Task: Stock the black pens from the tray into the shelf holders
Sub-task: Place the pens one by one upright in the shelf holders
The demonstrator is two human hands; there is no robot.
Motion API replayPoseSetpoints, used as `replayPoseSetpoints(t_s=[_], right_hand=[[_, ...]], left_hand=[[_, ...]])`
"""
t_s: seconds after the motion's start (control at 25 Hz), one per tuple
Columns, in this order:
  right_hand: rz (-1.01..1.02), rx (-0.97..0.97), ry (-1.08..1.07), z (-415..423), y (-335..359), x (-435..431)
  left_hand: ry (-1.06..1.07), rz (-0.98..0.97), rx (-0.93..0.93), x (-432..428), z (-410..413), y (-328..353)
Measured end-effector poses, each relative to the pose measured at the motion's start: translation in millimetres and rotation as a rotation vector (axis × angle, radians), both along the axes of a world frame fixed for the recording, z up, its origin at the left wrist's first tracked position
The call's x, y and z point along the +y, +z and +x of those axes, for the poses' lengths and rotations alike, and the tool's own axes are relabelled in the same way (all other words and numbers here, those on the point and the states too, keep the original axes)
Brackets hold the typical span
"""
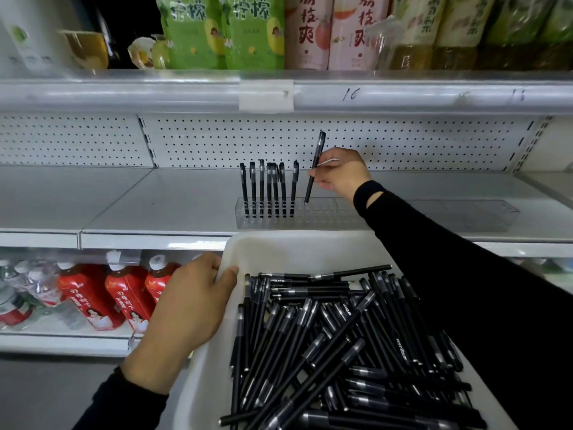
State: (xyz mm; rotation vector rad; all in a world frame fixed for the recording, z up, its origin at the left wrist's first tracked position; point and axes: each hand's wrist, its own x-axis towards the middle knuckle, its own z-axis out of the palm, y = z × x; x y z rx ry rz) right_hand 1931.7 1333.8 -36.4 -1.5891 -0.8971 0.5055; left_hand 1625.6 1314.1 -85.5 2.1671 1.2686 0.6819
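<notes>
Seven pens (269, 189) stand in the holder (322, 217). The right hand (339, 172) pinches an eighth pen (314, 167) above it. The left hand (198, 301) grips the tray (279, 246), which holds many more.

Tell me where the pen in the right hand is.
Head view, right of centre: the right hand pinches the pen nearly upright, tip at the clear holder, just right of the standing pens.

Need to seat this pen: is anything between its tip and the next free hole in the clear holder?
Nothing visible. The right hand holds the pen with its tip at the holder, just right of the standing pens; holes there look empty.
</notes>
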Motion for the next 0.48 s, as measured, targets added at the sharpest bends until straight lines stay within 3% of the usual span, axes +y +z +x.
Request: replayPoseSetpoints(t_s=[0.24, 0.48], right_hand=[[-0.049, -0.159, -0.155, 8, -18, 33], [-0.138, -0.366, -0.177, 8, -22, 43]], left_hand=[[0.004, 0.001, 0.008, 0, -1, -1], [-0.003, -0.013, 0.005, 0, -1, 0]])
